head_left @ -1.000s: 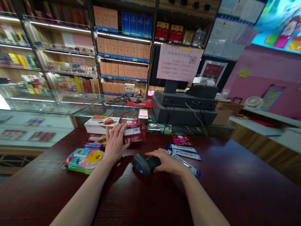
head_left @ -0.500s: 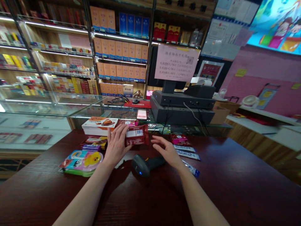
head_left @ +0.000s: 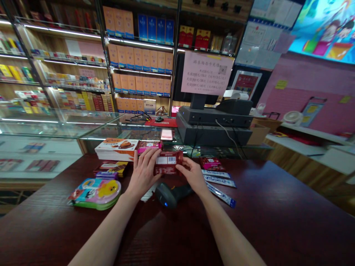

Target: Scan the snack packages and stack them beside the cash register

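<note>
1. My feed frames a shop: shelves [head_left: 138, 55] of boxed goods stand behind a glass display counter [head_left: 55, 123], with a till [head_left: 213, 125] under a pink notice [head_left: 206, 72].
2. On the nearer dark wooden counter [head_left: 249, 210] lie a stack of boxes [head_left: 116, 149], a duck-printed packet [head_left: 94, 194], blue-and-white sticks [head_left: 219, 181] and a black barcode scanner [head_left: 169, 195].
3. Progress as I read it: the red packet [head_left: 168, 162] is up in both hands, just above the scanner, while no hand touches the other goods.
4. My left hand [head_left: 144, 173] curls around the packet's left end; my right hand [head_left: 192, 173] closes on its right end.
5. The packet's long axis runs nearly level across my view, right end slightly raised, its white barcode label [head_left: 166, 160] facing up toward me.
</note>
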Demonstrator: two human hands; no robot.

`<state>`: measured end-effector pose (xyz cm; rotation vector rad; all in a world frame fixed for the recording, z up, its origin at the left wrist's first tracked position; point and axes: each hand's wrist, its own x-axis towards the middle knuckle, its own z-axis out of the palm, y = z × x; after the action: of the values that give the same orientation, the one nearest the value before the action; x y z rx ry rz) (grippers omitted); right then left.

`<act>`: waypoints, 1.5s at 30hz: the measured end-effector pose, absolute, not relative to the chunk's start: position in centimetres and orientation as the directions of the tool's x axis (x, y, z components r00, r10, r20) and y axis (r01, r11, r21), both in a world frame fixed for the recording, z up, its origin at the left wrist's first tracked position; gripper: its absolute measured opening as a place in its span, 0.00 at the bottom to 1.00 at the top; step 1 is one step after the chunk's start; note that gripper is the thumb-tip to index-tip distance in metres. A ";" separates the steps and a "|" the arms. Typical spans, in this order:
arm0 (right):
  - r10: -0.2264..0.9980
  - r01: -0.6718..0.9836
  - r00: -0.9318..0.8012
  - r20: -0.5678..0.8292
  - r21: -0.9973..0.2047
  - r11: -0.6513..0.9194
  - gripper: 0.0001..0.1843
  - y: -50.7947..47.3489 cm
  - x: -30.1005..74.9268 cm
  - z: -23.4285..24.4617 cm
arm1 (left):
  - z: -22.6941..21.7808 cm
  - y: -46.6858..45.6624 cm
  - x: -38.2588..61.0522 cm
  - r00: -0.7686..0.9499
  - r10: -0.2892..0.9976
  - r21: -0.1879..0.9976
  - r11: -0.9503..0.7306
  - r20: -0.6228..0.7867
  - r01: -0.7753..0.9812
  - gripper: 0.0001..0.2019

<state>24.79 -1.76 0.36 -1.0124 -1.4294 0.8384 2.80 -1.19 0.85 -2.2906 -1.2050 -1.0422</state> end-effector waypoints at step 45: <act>0.683 0.517 0.182 0.707 -0.660 0.545 0.10 -2.2 25.0 -0.3 | 1.6 -1.6 2.9 0.204 0.471 0.137 -0.593 0.858 0.794 0.04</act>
<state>24.98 -2.21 -0.30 -1.0909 -1.4700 0.1587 2.87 -1.60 1.65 -2.1501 -1.1869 -1.3424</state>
